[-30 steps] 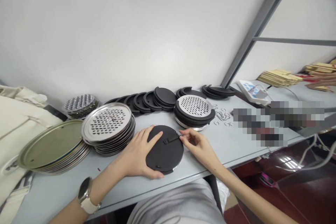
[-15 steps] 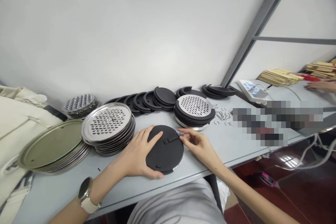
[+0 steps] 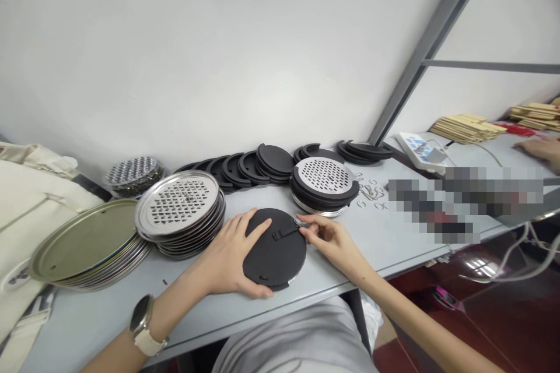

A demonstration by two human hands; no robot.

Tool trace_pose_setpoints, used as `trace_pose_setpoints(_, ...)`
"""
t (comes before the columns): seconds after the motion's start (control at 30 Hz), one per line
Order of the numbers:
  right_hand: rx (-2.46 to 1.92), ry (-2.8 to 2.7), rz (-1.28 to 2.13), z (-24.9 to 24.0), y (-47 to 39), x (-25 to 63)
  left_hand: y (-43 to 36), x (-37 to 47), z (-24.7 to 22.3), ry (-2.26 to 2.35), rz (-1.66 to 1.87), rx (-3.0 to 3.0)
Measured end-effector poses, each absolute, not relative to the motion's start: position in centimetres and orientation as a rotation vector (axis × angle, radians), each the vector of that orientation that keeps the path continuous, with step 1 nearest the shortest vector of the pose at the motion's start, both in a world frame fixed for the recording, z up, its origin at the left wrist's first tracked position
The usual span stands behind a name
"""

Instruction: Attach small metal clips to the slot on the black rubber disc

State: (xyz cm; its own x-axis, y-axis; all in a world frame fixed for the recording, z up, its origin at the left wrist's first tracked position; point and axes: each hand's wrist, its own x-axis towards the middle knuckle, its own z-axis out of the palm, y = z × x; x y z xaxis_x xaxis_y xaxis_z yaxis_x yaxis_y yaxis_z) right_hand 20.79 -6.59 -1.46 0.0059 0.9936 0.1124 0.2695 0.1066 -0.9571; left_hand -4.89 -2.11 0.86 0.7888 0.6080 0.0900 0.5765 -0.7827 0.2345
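A round black disc [image 3: 275, 253] with a metal rim under it lies flat at the front of the grey table [image 3: 219, 303]. My left hand [image 3: 230, 256] presses on its left side, fingers spread and thumb along the near edge. My right hand [image 3: 330, 239] pinches a small metal ring or clip [image 3: 298, 222] at the disc's upper right edge, next to a short black tab [image 3: 283, 233] on the disc.
A stack of perforated metal discs [image 3: 179, 210] and plain metal trays [image 3: 87, 242] stands at the left. A stack of black-rimmed perforated discs [image 3: 324, 183], black rings [image 3: 245, 168] and loose metal rings [image 3: 371, 193] lie behind. Another person's hand [image 3: 540, 147] is at the far right.
My hands and the disc have barely moved. At the far right another person's hand came into view and shifted slightly nearer.
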Motion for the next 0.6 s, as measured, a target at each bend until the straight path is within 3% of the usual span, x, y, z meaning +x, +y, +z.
trace_pose_setpoints(0.6,-1.347,-1.523,0.914,-1.70,-6.70,20.89,-2.16,-4.85,0.94,0.915,0.250,2.782)
